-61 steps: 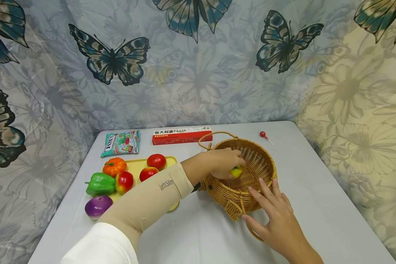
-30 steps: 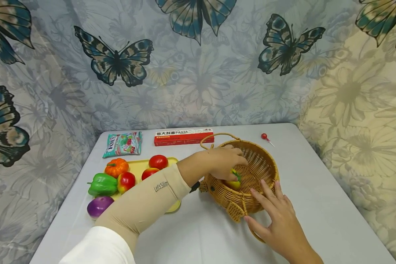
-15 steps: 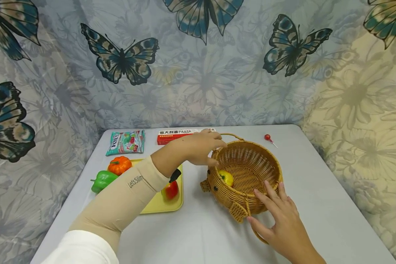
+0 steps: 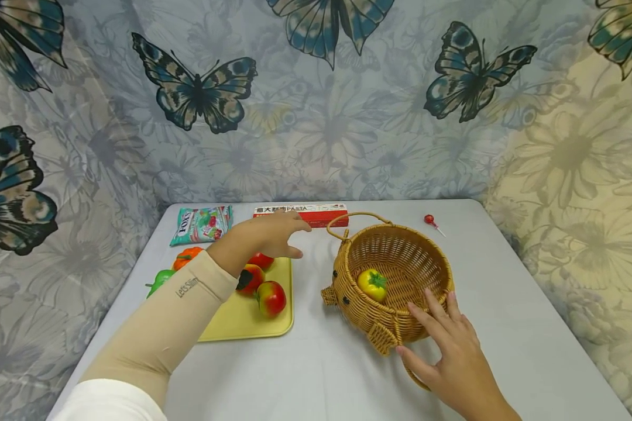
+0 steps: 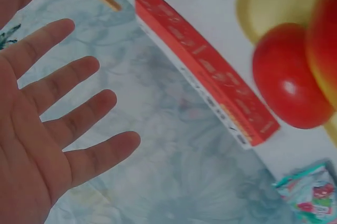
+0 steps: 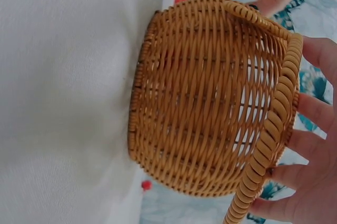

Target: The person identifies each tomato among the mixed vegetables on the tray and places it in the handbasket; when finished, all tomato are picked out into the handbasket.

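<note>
In the head view, my left hand (image 4: 274, 234) is hovering left of centre, fingers apart and holding nothing, over the far edge of the yellow tray (image 4: 242, 324). The yellow pepper (image 4: 373, 285) is lying inside the wicker basket (image 4: 413, 257), right of centre. My right hand (image 4: 450, 356), at the lower right, is resting its spread fingers on the basket's near rim, I judge to keep it from sliding. The red fruits (image 4: 271, 299) are sitting together on the tray, probably so its raised edge stops them rolling.

In the left wrist view, my left palm is facing the camera at the left, fingers straight and wide. The pasta box (image 5: 202, 69) is lying aslant through the middle, perhaps set back to leave working room.

In the right wrist view, my fingers are reaching in from the right edge to the rim, behind the sloping handle (image 6: 271, 129); I cannot tell how hard they are pressing.
</note>
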`<action>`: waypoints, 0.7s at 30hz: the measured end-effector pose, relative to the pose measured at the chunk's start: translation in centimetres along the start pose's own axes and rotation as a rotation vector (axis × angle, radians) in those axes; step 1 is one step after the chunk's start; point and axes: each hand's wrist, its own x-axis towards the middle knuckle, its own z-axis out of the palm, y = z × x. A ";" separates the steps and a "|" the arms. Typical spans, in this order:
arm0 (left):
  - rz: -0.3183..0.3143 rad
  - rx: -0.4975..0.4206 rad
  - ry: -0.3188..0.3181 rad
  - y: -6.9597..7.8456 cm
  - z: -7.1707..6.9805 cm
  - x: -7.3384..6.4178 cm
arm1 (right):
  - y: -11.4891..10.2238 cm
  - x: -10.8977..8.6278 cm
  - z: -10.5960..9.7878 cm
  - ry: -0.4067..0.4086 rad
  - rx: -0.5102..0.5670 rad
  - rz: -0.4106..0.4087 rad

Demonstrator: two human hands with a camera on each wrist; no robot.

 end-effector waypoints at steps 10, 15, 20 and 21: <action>-0.112 -0.077 -0.063 -4.2 3.1 0.1 | -0.2 0.0 -0.1 0.002 0.005 0.005; -0.131 -0.088 -0.095 -5.4 4.3 0.2 | -0.1 0.0 0.0 0.008 0.011 0.000; -0.145 -0.097 -0.104 -6.3 5.2 0.2 | 0.0 -0.1 0.1 0.011 0.016 0.001; -0.146 -0.096 -0.103 -6.4 5.3 0.2 | 0.0 -0.1 0.2 0.012 0.016 0.002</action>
